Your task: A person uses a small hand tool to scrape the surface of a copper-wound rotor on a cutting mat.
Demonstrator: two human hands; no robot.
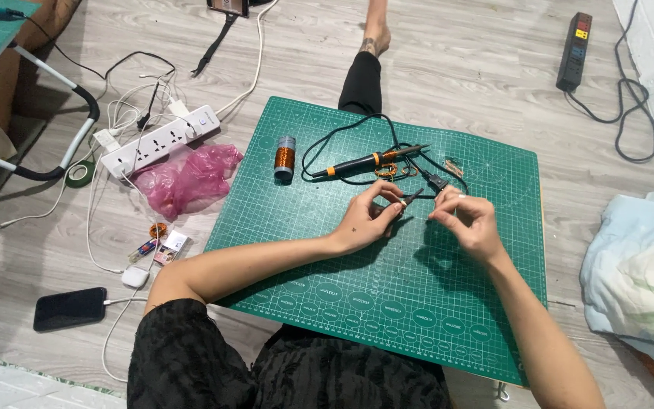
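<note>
My left hand [370, 217] pinches a small dark tool, like tweezers [412, 198], over the green cutting mat [387, 303]. My right hand [469, 220] hovers close beside it with fingers curled, apparently pinching something too thin to make out. Just beyond the hands lies a black and orange soldering iron [365, 161] with its black cord looped on the mat. A small coil of copper wire [387, 172] lies beside the iron. A spool of copper wire [285, 157] stands at the mat's far left.
A white power strip [159, 141] with plugged chargers and a pink plastic bag [187, 178] lie left of the mat. A black phone [70, 308] lies charging at the near left. A black power strip [574, 50] is far right, a light cloth [637, 265] right.
</note>
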